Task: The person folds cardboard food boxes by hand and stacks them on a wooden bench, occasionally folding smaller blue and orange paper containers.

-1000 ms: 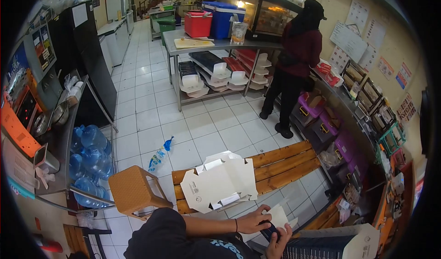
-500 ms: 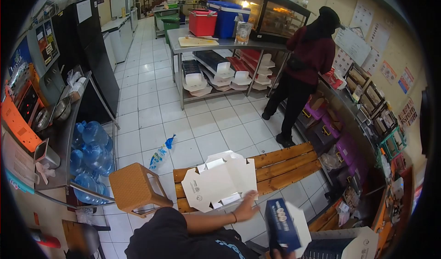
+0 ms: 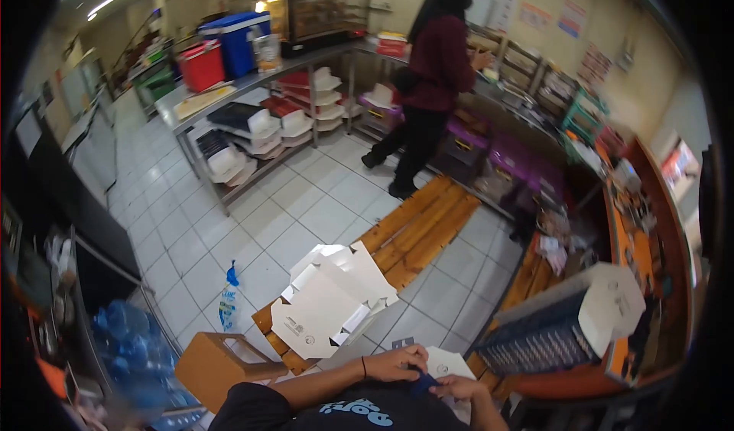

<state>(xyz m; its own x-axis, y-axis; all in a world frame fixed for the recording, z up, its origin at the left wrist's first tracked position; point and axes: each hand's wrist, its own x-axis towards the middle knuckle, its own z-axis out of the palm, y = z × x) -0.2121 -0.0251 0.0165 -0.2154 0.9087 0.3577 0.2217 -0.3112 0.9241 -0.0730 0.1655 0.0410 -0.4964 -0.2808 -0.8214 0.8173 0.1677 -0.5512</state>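
Your left hand (image 3: pixel 396 364) and right hand (image 3: pixel 459 389) both pinch a flat carton blank (image 3: pixel 447 364) near your lap, just right of the wooden bench (image 3: pixel 417 228) stacked with folded white boxes (image 3: pixel 329 301); it looks light, thin and easily creased, so grip its edges.

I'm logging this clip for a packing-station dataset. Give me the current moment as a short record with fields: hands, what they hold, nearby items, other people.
left hand: on a flat box blank in the lap, fingers closed on its dark blue edge
right hand: gripping the same blank from the other side
bench: wooden bench with a pile of white folded boxes
right side: stack of flat blue blanks on a counter
floor: spray bottle, brown stool
other person: stands at the far counter, back turned
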